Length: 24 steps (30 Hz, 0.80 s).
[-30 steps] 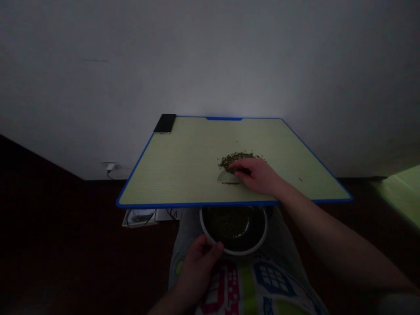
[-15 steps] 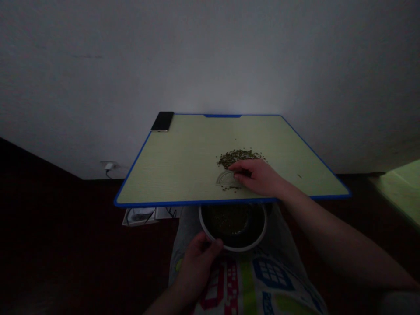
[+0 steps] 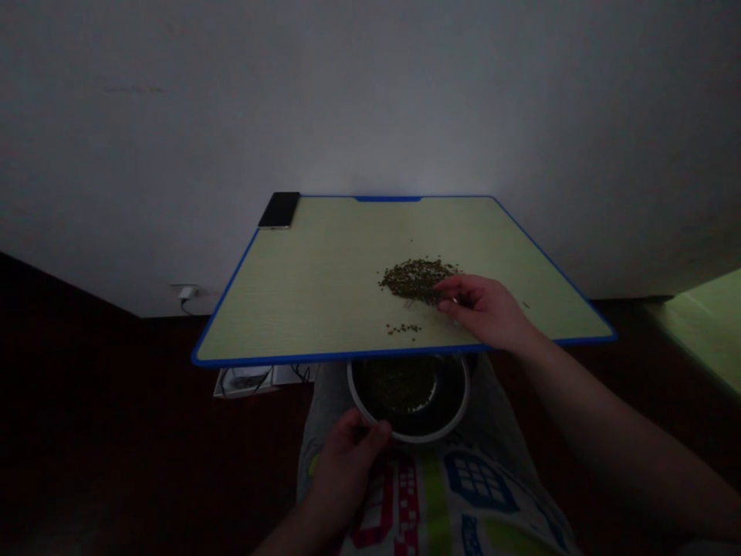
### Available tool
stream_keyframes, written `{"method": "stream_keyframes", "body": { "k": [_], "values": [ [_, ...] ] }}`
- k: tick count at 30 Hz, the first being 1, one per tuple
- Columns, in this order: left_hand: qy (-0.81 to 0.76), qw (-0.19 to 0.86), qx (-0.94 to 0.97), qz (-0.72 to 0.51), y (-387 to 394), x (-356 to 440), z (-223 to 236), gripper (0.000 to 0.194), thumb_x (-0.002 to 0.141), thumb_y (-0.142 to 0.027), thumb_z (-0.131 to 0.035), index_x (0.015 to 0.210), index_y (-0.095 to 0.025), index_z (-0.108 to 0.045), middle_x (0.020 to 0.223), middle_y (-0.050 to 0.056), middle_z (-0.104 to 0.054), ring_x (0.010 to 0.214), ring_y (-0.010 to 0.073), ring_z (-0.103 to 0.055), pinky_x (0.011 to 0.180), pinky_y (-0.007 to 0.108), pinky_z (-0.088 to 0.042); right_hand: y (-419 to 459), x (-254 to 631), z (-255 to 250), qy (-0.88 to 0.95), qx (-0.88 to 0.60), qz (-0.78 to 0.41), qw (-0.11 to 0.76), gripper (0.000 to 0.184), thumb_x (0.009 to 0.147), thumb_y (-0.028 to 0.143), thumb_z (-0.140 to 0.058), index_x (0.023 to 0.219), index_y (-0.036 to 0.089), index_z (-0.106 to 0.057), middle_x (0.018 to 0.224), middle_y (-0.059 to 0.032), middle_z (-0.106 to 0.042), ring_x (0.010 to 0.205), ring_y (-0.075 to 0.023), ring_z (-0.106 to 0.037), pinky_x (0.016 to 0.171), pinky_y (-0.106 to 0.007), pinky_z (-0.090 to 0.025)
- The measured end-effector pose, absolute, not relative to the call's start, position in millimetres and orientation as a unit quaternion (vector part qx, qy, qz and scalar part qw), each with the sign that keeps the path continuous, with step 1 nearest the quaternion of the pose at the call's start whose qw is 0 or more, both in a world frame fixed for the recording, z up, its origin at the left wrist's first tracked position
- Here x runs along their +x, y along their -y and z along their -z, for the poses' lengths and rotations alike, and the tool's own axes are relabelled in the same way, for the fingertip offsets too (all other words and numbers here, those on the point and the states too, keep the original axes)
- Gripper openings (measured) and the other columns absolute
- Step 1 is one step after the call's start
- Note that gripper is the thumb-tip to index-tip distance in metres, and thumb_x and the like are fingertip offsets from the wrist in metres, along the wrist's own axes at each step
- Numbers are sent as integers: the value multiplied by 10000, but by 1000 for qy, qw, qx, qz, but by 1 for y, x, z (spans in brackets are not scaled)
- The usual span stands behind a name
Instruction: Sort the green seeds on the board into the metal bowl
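Note:
My left hand (image 3: 349, 459) grips the near-left rim of a round bowl (image 3: 427, 438), thumb over the edge. The bowl sits on my lap, partly under the table edge, with a dark mass of small grains inside. On the small table (image 3: 312, 278) lies a heap of small greenish-brown beans or seeds (image 3: 412, 276). My right hand (image 3: 489, 310) is closed on a clear plastic protractor (image 3: 427, 313), blurred and partly hidden by the fingers, at the heap's near right side. Several loose beans (image 3: 404, 329) lie nearer the front edge.
A black phone (image 3: 279, 210) lies on the table's back left corner. The table has a blue rim and stands against a grey wall (image 3: 370, 100). A plugged-in charger (image 3: 186, 294) is low on the wall at left. A white box (image 3: 243, 381) with cables sits below.
My right hand has moved right with the protractor, which lay flatter and showed its scale before. More of the bean heap now shows. My left hand stays on the bowl.

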State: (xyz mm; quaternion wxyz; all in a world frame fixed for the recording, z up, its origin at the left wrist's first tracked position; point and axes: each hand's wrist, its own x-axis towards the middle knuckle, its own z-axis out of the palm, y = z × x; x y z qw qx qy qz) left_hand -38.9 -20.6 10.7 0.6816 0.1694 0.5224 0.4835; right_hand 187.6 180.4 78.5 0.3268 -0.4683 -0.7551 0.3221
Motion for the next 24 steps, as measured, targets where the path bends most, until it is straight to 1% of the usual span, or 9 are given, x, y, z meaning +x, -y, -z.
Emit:
{"method": "stream_keyframes", "body": {
  "k": [4, 9, 14, 18, 22, 24],
  "values": [
    [-523, 683, 168, -481, 20, -40, -7, 520, 560, -606, -1019, 860, -221, -841, 830, 39, -860, 825, 235, -786, 891, 370, -598, -175, 183, -76, 760, -484, -308, 306, 307, 835, 307, -677, 1097, 186, -781, 794, -48, -761, 683, -207, -680, 610, -328, -519],
    [-538, 670, 175, -481, 21, -41, -4, 505, 550, -616, -1017, 761, -215, -795, 762, 15, -824, 758, 213, -757, 844, 349, -597, -175, 167, -76, 773, -479, -301, 286, 292, 836, 252, -672, 1095, 194, -797, 812, -41, -780, 688, -197, -692, 641, -321, -531],
    [-529, 673, 175, -486, 20, -40, -8, 487, 580, -589, -1016, 807, -211, -809, 818, 37, -862, 783, 224, -773, 830, 337, -591, -176, 153, -78, 790, -467, -286, 274, 281, 850, 201, -678, 1098, 211, -809, 844, -28, -799, 735, -192, -714, 695, -317, -547],
    [-522, 676, 172, -491, 20, -39, -12, 511, 557, -598, -1023, 825, -211, -826, 822, 40, -873, 833, 230, -785, 887, 338, -590, -176, 147, -82, 799, -458, -295, 255, 283, 861, 176, -676, 1109, 205, -810, 887, -33, -812, 784, -193, -731, 740, -317, -559],
    [-527, 671, 163, -495, 19, -39, -11, 523, 510, -609, -1035, 777, -211, -825, 768, 27, -859, 761, 201, -762, 801, 300, -585, -177, 145, -86, 808, -451, -304, 224, 285, 871, 177, -674, 1116, 207, -815, 893, -32, -806, 787, -189, -721, 738, -313, -551],
    [-523, 674, 163, -496, 20, -39, -9, 515, 528, -605, -1031, 796, -215, -829, 781, 25, -856, 773, 205, -766, 814, 308, -584, -177, 144, -88, 813, -444, -311, 210, 283, 880, 190, -672, 1122, 204, -817, 859, -25, -790, 760, -184, -706, 719, -309, -540]
  ]
}}
